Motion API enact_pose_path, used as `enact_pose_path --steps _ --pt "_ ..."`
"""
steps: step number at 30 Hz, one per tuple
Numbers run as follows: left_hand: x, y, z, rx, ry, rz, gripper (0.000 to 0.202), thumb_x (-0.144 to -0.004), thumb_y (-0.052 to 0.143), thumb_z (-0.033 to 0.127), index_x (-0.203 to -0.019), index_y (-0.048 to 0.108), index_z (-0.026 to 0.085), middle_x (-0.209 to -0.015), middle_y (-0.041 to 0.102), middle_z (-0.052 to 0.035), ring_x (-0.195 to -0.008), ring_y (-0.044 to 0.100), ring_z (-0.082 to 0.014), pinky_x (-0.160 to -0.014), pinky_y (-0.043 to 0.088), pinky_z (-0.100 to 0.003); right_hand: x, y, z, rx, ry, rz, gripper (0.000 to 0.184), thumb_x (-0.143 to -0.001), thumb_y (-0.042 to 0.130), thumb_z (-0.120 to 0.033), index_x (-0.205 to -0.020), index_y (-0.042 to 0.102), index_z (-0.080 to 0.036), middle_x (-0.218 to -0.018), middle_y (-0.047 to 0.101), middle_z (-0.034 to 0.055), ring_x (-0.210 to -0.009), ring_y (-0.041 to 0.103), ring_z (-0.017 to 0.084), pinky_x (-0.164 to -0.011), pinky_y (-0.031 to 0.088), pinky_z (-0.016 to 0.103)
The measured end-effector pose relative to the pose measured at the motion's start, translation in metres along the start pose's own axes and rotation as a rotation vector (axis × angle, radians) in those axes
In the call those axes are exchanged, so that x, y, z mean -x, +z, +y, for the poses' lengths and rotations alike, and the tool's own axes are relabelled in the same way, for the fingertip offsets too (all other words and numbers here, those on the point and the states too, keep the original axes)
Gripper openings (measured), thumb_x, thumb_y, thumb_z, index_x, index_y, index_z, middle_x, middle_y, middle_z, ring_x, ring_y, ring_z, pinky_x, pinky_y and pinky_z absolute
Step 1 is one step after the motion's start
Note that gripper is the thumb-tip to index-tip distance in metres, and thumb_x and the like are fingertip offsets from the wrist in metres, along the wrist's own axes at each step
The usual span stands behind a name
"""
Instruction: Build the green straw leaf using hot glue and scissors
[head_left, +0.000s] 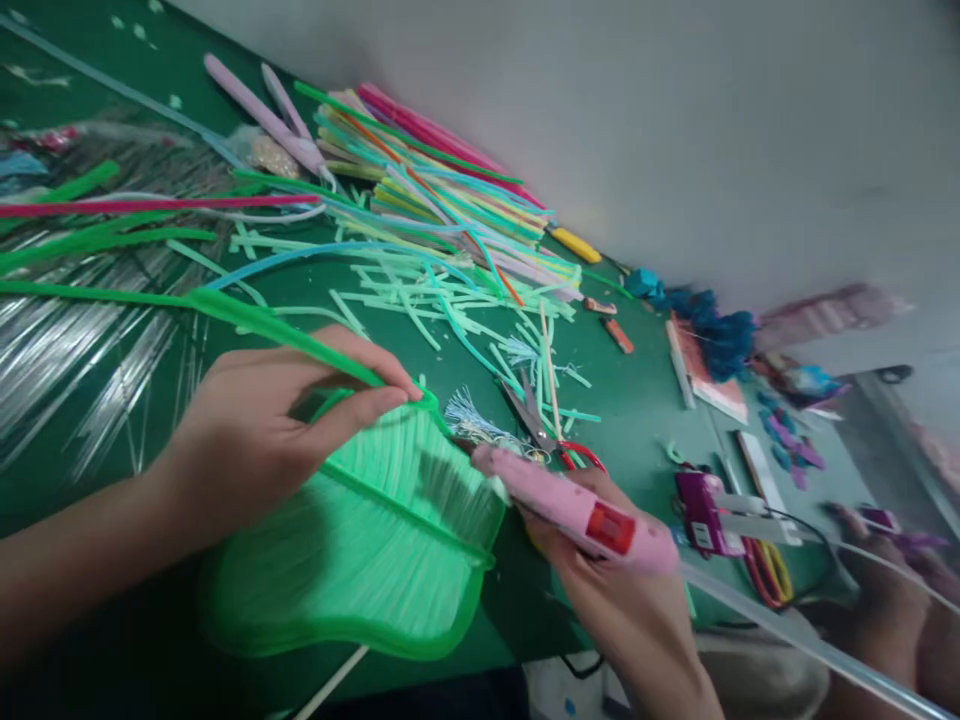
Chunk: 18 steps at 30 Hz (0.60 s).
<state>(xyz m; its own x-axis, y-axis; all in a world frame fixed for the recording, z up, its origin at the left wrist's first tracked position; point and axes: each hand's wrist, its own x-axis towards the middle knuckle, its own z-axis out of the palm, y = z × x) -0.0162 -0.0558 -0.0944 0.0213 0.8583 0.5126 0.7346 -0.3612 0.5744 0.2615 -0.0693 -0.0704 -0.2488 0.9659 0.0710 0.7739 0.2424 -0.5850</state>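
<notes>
My left hand (247, 430) pinches a green pipe cleaner (270, 325) between thumb and forefinger, at the upper edge of a green leaf-shaped piece (390, 550). This piece has a fuzzy green border, a midrib and pale stringy filling, and it hangs below my fingers. In my right hand (630, 610) is a pink hot glue gun (566, 500) with a red switch, my fingers wrapped around it. Its nozzle points left and lies close to the leaf's upper right edge; whether it touches cannot be made out. A clear glue stick (795, 635) trails from its back.
Pipe cleaners (450, 200) in many colours lie bundled and scattered along the wall. Open scissors (532, 415) with red handles lie behind the glue gun. Clear thin strands (142, 370) spread at left. At the right are a purple device (701, 510) and another person's hands (889, 575).
</notes>
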Motion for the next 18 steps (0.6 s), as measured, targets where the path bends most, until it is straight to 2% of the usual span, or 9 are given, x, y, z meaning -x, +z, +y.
enact_pose_path --steps 2,5,7,10,14,18 --pt "0.002 0.002 -0.001 0.014 -0.022 -0.005 0.032 -0.1 0.055 0.042 -0.086 0.08 0.029 -0.086 0.079 0.0095 -0.07 0.072 -0.0051 -0.075 0.053 -0.012 -0.001 -0.009 0.0 0.022 -0.062 -0.129 0.004 -0.091 0.064 -0.022 -0.09 0.067 -0.021 -0.073 0.07 -0.0001 -0.057 0.065 0.013 -0.049 0.05 0.022" --pt "0.005 0.006 -0.001 0.04 -0.015 0.027 0.031 -0.101 0.056 0.041 -0.088 0.079 0.026 -0.089 0.079 0.008 -0.073 0.071 -0.0055 -0.081 0.052 -0.013 -0.006 -0.015 -0.001 0.045 -0.301 -0.237 0.013 -0.093 0.058 -0.017 -0.102 0.067 -0.021 -0.095 0.073 0.0061 -0.078 0.072 0.017 -0.065 0.058 0.025" --pt "0.006 0.006 -0.002 0.056 -0.006 0.044 0.029 -0.101 0.057 0.04 -0.089 0.078 0.024 -0.09 0.079 0.0071 -0.076 0.072 -0.0065 -0.083 0.052 -0.014 -0.011 -0.013 0.0 0.052 -0.459 -0.224 0.018 -0.095 0.055 -0.014 -0.109 0.064 -0.02 -0.101 0.072 0.0084 -0.088 0.072 0.018 -0.072 0.058 0.027" --pt "0.007 0.005 -0.002 0.064 0.02 0.047 0.027 -0.1 0.058 0.037 -0.089 0.077 0.023 -0.091 0.079 0.0062 -0.08 0.073 -0.0079 -0.084 0.053 -0.016 -0.017 -0.006 0.002 0.121 -0.581 -0.175 0.013 -0.099 0.047 -0.016 -0.103 0.059 -0.02 -0.091 0.068 0.0073 -0.081 0.068 0.018 -0.064 0.055 0.027" --pt "0.005 0.002 0.0 0.05 0.058 0.04 0.026 -0.101 0.057 0.034 -0.089 0.076 0.021 -0.093 0.079 0.0055 -0.081 0.074 -0.0076 -0.082 0.054 -0.014 -0.023 0.006 0.0 0.31 -0.635 -0.103 0.021 -0.103 0.041 -0.021 -0.091 0.057 -0.017 -0.078 0.061 0.0061 -0.066 0.06 0.017 -0.054 0.048 0.026" --pt "0.004 0.001 0.002 0.025 0.087 0.02 0.023 -0.101 0.057 0.033 -0.092 0.076 0.022 -0.095 0.08 0.0063 -0.079 0.074 -0.0066 -0.079 0.053 -0.013 -0.025 0.014 -0.004 0.416 -0.656 -0.091 0.021 -0.101 0.042 -0.014 -0.087 0.058 -0.015 -0.075 0.061 0.0074 -0.066 0.06 0.018 -0.057 0.049 0.026"
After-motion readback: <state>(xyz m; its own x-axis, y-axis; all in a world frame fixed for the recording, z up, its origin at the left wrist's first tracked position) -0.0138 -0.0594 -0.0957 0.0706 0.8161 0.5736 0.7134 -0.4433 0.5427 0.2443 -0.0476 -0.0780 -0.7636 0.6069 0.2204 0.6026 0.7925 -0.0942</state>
